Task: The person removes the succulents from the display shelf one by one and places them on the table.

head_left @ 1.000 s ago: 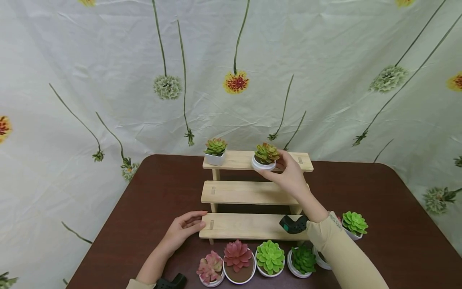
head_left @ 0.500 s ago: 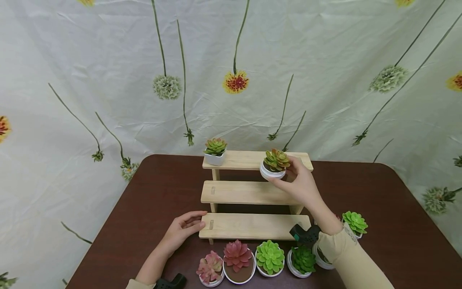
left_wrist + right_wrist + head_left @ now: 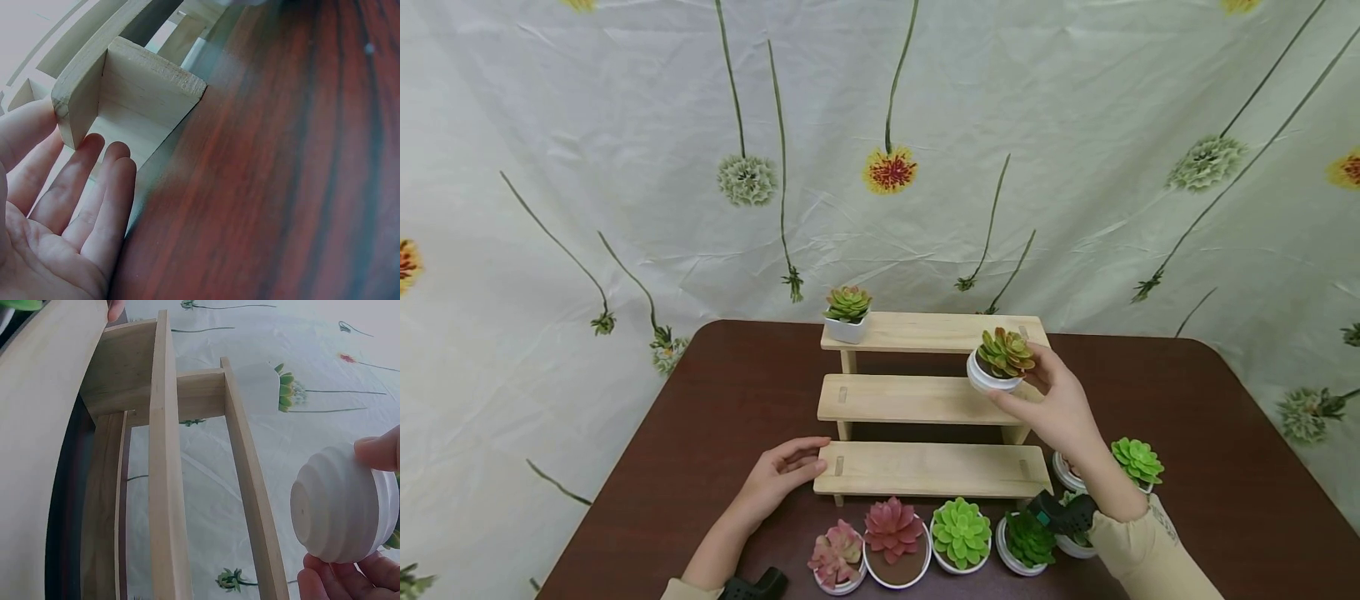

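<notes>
My right hand (image 3: pixel 1060 408) grips a potted succulent (image 3: pixel 1004 353) with green, reddish-tipped leaves by its round white pot, thumb on one side and fingers on the other. The pot is held in the air, tilted, in front of the top shelf's right part. In the right wrist view, the ribbed white pot (image 3: pixel 340 503) shows its underside. My left hand (image 3: pixel 778 479) rests at the left end of the lowest board of a three-step wooden plant stand (image 3: pixel 932 469). In the left wrist view, its fairly straight fingers (image 3: pixel 112 206) touch the board's corner.
A succulent in a square white pot (image 3: pixel 847 315) stands at the top shelf's left end. In front of the stand sit pink (image 3: pixel 837 558), dark red (image 3: pixel 893 533), bright green (image 3: pixel 961 535) and dark green (image 3: pixel 1028 540) succulents. More pots, including one light-green succulent (image 3: pixel 1137 462), stand at right on the brown table (image 3: pixel 700 417).
My right hand has brought the potted succulent from the top shelf's middle rightward and toward me, tilting it. The left hand has stayed at the lowest board.
</notes>
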`<action>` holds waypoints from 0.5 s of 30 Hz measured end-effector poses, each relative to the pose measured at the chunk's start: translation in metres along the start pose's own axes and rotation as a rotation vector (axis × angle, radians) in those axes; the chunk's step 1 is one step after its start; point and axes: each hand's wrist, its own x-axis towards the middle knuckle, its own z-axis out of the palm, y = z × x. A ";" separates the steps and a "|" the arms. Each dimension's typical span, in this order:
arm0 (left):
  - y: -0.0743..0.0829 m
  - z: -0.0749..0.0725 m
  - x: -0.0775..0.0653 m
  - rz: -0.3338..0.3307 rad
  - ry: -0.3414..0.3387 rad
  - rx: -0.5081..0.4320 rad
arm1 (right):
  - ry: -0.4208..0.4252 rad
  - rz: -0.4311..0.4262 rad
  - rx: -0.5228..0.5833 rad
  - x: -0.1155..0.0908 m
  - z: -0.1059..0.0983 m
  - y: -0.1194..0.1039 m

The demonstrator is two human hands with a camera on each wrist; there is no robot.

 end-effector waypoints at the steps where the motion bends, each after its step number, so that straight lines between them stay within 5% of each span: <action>1: 0.000 0.000 0.000 0.002 -0.001 0.000 | 0.003 0.003 -0.002 -0.002 -0.001 0.001; 15: 0.000 0.000 0.000 -0.001 -0.003 -0.011 | 0.101 0.001 -0.093 -0.033 -0.020 0.018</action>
